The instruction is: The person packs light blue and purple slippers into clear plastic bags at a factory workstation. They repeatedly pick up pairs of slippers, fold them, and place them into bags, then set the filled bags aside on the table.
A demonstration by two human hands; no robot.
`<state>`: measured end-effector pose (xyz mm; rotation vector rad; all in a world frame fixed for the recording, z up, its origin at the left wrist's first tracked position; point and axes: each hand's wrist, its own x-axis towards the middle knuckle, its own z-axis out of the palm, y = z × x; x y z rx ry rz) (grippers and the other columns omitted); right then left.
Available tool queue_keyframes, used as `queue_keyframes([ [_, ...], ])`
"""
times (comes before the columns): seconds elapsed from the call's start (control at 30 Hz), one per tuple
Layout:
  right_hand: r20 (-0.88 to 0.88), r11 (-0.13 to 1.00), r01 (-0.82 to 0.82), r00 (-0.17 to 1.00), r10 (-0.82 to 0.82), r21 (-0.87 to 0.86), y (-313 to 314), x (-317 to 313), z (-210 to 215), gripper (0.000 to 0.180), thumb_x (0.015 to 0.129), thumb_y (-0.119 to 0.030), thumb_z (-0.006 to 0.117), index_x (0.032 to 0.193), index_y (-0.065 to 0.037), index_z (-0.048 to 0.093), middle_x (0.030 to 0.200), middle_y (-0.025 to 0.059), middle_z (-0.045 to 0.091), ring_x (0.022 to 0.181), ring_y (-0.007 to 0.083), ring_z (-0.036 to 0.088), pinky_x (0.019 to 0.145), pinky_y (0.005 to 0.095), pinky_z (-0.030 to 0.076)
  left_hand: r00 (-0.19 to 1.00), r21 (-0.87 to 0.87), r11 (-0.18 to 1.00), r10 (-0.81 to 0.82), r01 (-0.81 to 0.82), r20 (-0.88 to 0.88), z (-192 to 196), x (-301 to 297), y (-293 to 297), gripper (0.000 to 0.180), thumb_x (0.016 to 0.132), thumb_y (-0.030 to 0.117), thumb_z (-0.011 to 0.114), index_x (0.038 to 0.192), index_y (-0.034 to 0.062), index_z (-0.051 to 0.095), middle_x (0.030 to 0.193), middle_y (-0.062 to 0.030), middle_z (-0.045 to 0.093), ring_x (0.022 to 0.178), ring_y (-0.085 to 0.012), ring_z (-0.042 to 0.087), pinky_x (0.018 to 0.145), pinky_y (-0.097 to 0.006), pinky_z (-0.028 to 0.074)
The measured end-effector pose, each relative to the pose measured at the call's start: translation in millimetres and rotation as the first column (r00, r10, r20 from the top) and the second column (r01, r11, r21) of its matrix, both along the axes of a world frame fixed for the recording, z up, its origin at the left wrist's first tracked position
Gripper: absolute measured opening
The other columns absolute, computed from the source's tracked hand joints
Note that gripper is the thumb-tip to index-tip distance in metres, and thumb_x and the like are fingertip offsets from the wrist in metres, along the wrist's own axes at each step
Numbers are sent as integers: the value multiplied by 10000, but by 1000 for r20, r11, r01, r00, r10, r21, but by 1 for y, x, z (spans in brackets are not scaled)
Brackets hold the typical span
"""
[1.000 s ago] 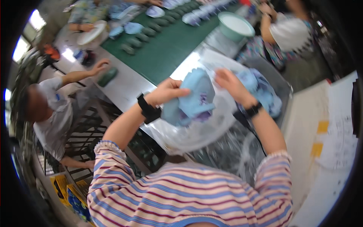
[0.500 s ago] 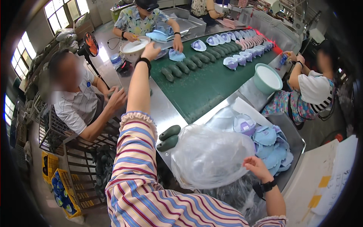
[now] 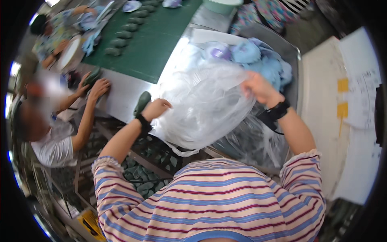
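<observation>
A big clear plastic bag (image 3: 201, 105), crumpled and puffed up, lies on the metal table between my hands. My right hand (image 3: 260, 88) is closed on its upper right part, slightly blurred. At the bag's left edge, my left hand (image 3: 157, 109) has its fingers curled together; whether they pinch anything is hidden. Just behind that hand lies a dark green shoe last (image 3: 142, 104). Light blue shoe uppers (image 3: 268, 66) are piled beyond my right hand, with a white and purple upper (image 3: 219, 51) beside them, partly behind the bag.
A green work mat (image 3: 149, 44) carries a row of green lasts (image 3: 130, 27). At the left, a seated person holds a green last (image 3: 93, 76); farther back another person works by a white bowl (image 3: 70, 54). A crate of lasts (image 3: 139, 173) stands below the table's left side.
My left hand has come back from the far side of the table to the bag's left edge. My right hand has taken hold of the bag. The view has swung down and right.
</observation>
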<state>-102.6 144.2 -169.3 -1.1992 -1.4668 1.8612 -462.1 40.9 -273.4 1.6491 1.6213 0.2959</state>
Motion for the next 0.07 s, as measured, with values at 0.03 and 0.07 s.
queue_keyframes([
  [0.03, -130, 999, 14, 991, -17, -29, -9, 13, 30, 241, 829, -136, 552, 1008, 25, 543, 620, 68, 575, 486, 128, 518, 480, 283, 441, 998, 14, 1000, 10, -9, -68, 3, -12, 9, 249, 735, 160, 560, 929, 33, 652, 822, -175, 645, 772, -291, 622, 724, -353, 483],
  [0.07, -258, 998, 42, 965, -53, -49, -18, 32, 58, 267, 837, -136, 552, 1055, 16, 527, 664, 93, 592, 506, 132, 531, 487, 286, 454, 998, 362, 931, -40, 54, -47, -1, -19, 17, 445, 710, 265, 653, 1111, 86, 583, 1139, -233, 541, 1059, -329, 519, 897, -361, 398],
])
